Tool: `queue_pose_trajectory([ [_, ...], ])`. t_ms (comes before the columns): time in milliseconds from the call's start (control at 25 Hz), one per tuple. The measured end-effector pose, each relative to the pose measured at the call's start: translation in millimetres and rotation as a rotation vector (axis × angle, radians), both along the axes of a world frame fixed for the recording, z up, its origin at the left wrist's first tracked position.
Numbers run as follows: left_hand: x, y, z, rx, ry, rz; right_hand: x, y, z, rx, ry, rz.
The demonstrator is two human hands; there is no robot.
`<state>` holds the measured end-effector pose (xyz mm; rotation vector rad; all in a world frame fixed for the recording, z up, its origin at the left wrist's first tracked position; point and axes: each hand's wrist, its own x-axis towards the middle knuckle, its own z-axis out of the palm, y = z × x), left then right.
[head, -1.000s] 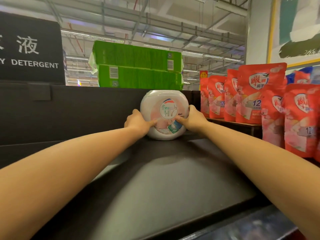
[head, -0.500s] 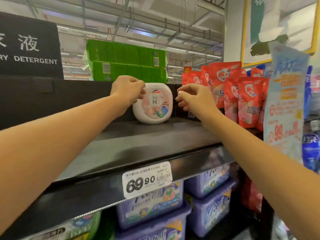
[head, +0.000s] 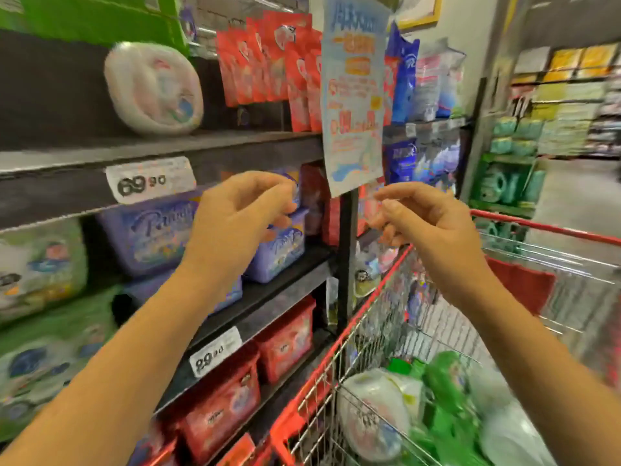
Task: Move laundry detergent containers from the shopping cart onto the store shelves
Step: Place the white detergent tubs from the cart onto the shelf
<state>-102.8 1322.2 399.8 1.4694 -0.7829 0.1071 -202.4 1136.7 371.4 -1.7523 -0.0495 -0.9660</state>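
While the white detergent tub (head: 154, 87) stands on the top shelf (head: 84, 153), left hand (head: 242, 213) and right hand (head: 426, 220) hang apart, loosely curled and empty, beside the cart (head: 544, 227), where a hurried one-handed grab at the next round tub (head: 373, 415) risks a drop.

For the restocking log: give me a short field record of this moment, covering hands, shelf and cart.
left hand: empty, fingers loosely curled, in front of the shelves
right hand: empty, fingers loosely curled, above the cart
top shelf: one white round tub standing on it
cart: holds another white tub and green containers
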Motion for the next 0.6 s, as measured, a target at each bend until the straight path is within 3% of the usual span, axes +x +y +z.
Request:
queue_pose_trajectory([
  [240,-33.6,-89.2,-136.9,0.188,0.277,-0.202,-85.2,-86.7,-122.2,0.202,0.267,-0.285],
  [440,-28.3,-169.3,-253.0,0.452,0.671,-0.218,-104.1,-146.6,-229.1,0.324,0.579,-0.398],
  [600,4.1,-208.0,-333.1,0.709,0.656,-0.139,-64.1,-177.4,-314.2,0.362,0.865,-0.314],
])
